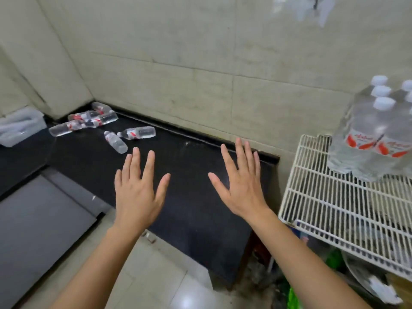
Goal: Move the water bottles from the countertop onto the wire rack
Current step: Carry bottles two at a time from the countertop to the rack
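Water bottles (116, 142) lie loose on their sides at the far-left end of the black desk (189, 208). I have none in hand.

Nearest to me: pale floor tiles (156, 275) below the desk edge. Both forearms reach forward.

Left hand (136, 197): palm down over the desk, fingers (136, 161) straight and spread, holding nothing. I cannot tell whether it touches the surface.

Right hand (242, 186): same posture, fingers (239, 152) splayed, thumb out to the left, near the desk's back edge.

Right of the desk: white wire rack (334, 208), its top shelf just beside the desk end. On it stands a shrink-wrapped pack (367, 139) of clear bottles with white caps and red-and-white labels. The writing is too blurred for me to read.

Further left: two loose bottles well apart from my left hand, then a cluster (89, 120) crossed over one another in the corner against the tiled wall (200, 63). They carry the same red-and-white labels, with no legible brand.

Far left edge: a clear plastic tub (17, 128).
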Demonstrator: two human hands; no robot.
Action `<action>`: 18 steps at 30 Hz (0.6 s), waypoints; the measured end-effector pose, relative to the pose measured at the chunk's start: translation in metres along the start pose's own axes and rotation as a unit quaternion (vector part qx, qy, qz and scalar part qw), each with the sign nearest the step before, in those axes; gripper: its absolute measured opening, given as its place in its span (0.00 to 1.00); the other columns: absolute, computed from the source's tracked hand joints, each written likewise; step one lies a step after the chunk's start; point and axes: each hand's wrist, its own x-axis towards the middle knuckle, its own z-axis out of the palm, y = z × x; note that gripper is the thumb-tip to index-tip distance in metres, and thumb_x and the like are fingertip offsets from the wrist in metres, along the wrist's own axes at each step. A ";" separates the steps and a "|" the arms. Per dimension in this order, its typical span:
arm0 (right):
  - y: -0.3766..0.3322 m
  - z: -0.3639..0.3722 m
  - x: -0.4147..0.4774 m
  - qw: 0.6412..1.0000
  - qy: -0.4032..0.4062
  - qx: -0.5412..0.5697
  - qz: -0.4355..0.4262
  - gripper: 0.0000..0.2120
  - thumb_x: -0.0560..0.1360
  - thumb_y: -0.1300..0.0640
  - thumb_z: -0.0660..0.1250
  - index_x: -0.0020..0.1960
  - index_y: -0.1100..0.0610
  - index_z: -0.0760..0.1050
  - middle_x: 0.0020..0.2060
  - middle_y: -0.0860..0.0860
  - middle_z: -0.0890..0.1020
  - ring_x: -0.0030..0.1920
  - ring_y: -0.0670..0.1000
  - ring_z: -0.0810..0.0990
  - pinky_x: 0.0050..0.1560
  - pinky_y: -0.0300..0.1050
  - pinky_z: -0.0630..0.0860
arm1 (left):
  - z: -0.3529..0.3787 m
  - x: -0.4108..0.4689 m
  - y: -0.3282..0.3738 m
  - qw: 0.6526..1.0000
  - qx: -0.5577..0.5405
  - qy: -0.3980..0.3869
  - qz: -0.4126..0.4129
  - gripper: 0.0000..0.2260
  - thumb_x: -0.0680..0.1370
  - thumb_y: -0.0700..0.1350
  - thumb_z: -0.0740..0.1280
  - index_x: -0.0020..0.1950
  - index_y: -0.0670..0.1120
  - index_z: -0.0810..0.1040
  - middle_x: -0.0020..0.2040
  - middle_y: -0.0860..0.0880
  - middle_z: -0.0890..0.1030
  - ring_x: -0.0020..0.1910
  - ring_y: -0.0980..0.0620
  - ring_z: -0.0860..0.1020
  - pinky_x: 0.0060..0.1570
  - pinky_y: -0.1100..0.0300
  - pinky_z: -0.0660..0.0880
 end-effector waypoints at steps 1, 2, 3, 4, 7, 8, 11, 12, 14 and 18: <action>-0.020 0.012 0.009 1.000 -0.002 0.000 -0.007 0.36 0.83 0.34 0.52 0.84 0.49 0.49 0.84 0.57 0.45 0.83 0.56 0.39 0.81 0.59 0.40 | -0.003 0.003 -0.024 1.000 -0.002 0.002 -0.006 0.33 0.80 0.62 0.52 0.81 0.45 0.63 0.82 0.38 0.58 0.81 0.37 0.57 0.75 0.35 0.60; -0.040 0.025 0.018 1.000 -0.007 -0.002 -0.012 0.36 0.83 0.34 0.52 0.84 0.50 0.48 0.84 0.57 0.45 0.83 0.56 0.39 0.81 0.59 0.39 | -0.006 0.007 -0.047 1.000 0.002 0.002 -0.009 0.33 0.80 0.62 0.52 0.80 0.45 0.63 0.81 0.38 0.58 0.80 0.37 0.58 0.74 0.35 0.61; -0.060 0.038 0.027 1.000 -0.016 -0.004 -0.016 0.36 0.83 0.34 0.52 0.84 0.50 0.48 0.84 0.57 0.44 0.83 0.56 0.39 0.81 0.58 0.39 | -0.008 0.009 -0.072 1.000 0.007 -0.002 -0.009 0.33 0.80 0.62 0.51 0.80 0.44 0.63 0.81 0.37 0.59 0.80 0.37 0.59 0.74 0.34 0.61; -0.086 0.054 0.038 0.999 -0.025 -0.003 -0.020 0.36 0.83 0.35 0.52 0.84 0.50 0.48 0.84 0.57 0.44 0.83 0.57 0.39 0.81 0.59 0.39 | -0.012 0.013 -0.102 1.000 0.013 -0.009 -0.008 0.33 0.80 0.62 0.51 0.80 0.44 0.63 0.81 0.37 0.59 0.80 0.36 0.59 0.73 0.34 0.61; -0.141 0.091 0.063 0.998 -0.051 -0.001 -0.030 0.36 0.83 0.36 0.53 0.84 0.51 0.49 0.83 0.57 0.43 0.83 0.57 0.39 0.81 0.60 0.40 | -0.019 0.027 -0.165 1.000 0.015 -0.011 -0.010 0.34 0.80 0.62 0.50 0.80 0.44 0.63 0.81 0.37 0.59 0.80 0.36 0.59 0.73 0.34 0.62; -0.162 0.104 0.072 0.998 -0.059 -0.002 -0.038 0.36 0.83 0.36 0.54 0.84 0.51 0.49 0.83 0.57 0.43 0.83 0.57 0.40 0.81 0.60 0.41 | -0.022 0.033 -0.189 1.000 0.013 -0.013 -0.019 0.34 0.80 0.63 0.50 0.80 0.44 0.63 0.81 0.37 0.59 0.80 0.37 0.59 0.74 0.35 0.62; -0.212 0.135 0.097 0.995 -0.082 -0.003 -0.058 0.36 0.83 0.36 0.53 0.84 0.50 0.49 0.83 0.57 0.43 0.83 0.57 0.39 0.81 0.59 0.40 | -0.026 0.054 -0.249 0.999 0.003 -0.017 -0.044 0.34 0.80 0.63 0.48 0.81 0.45 0.62 0.82 0.39 0.58 0.81 0.38 0.58 0.75 0.36 0.61; -0.224 0.144 0.104 0.994 -0.087 -0.002 -0.063 0.35 0.82 0.36 0.53 0.84 0.50 0.49 0.83 0.57 0.43 0.83 0.57 0.39 0.81 0.59 0.39 | -0.025 0.060 -0.265 0.999 -0.001 -0.019 -0.051 0.35 0.80 0.64 0.48 0.81 0.45 0.61 0.82 0.39 0.58 0.81 0.38 0.57 0.75 0.36 0.61; -0.239 0.164 0.118 0.992 -0.102 -0.005 -0.072 0.35 0.82 0.35 0.52 0.84 0.50 0.50 0.84 0.56 0.44 0.83 0.57 0.40 0.81 0.58 0.39 | -0.019 0.074 -0.293 0.998 -0.003 -0.021 -0.054 0.34 0.80 0.64 0.48 0.81 0.45 0.61 0.82 0.39 0.58 0.80 0.38 0.58 0.75 0.37 0.61; -0.253 0.203 0.148 0.988 -0.132 -0.018 -0.081 0.35 0.83 0.36 0.53 0.84 0.50 0.48 0.83 0.56 0.43 0.83 0.56 0.39 0.82 0.59 0.40 | 0.006 0.102 -0.331 0.997 -0.011 -0.033 -0.070 0.31 0.83 0.62 0.53 0.81 0.45 0.60 0.82 0.40 0.56 0.81 0.39 0.56 0.76 0.37 0.59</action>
